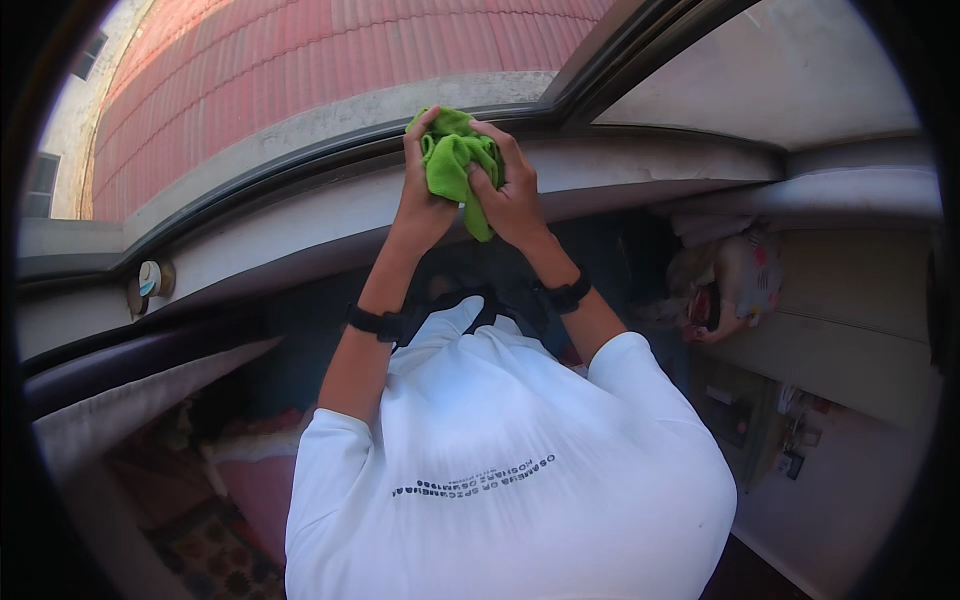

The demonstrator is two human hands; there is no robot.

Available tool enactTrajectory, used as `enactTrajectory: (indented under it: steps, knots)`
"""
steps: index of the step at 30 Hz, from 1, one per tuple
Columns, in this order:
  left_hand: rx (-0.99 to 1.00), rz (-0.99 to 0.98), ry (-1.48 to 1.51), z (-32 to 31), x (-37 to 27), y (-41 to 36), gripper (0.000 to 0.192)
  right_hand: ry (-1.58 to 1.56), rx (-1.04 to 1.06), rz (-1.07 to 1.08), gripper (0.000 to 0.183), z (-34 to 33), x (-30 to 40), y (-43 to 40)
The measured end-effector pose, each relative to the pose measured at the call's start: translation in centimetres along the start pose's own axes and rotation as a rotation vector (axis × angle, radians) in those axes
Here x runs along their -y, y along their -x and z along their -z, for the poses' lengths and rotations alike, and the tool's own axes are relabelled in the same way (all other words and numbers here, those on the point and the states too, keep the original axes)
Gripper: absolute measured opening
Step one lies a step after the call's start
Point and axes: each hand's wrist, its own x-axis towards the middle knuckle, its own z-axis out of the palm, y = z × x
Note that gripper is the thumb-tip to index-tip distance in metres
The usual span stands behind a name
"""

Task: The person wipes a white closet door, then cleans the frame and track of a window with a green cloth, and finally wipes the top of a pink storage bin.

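A crumpled green cloth (454, 169) is bunched between my two hands, above the sill of a window. My left hand (421, 180) grips its left side, with the fingertips curled over the top edge. On the other side my right hand (510, 180) presses into the folds with thumb and fingers. One loose corner of the cloth hangs below, beside the right palm. Just beyond the hands runs the dark window frame (345, 154), and the pale window sill (315, 240) passes beneath them.
Outside lies a red corrugated roof (315, 67). A glass pane (757, 75) fills the upper right. At the sill's left end sits a small white round object (150, 279). Plastic bags (739, 277) and a beige cabinet (855, 315) are to the right.
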Motion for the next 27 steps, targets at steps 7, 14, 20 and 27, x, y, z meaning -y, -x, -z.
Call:
enactTrajectory:
  steps: [7,14,20,27]
  knots:
    - [0.211,0.343,0.388,-5.8,1.4,-2.4,0.079,0.463,-0.398,0.075,0.052,3.9,-1.9,-1.0]
    - [-0.029,0.336,0.202,-2.3,2.2,-1.4,0.053,0.232,-0.293,-0.090,0.052,-1.2,-3.2,-1.5]
    - [-0.305,0.308,0.058,2.9,1.6,1.2,0.047,0.003,-0.059,-0.051,0.050,-5.7,-0.6,-0.5]
    - [-0.221,0.414,0.041,1.8,2.3,-0.9,0.047,0.158,-0.116,-0.050,0.052,-3.5,-1.5,-1.4]
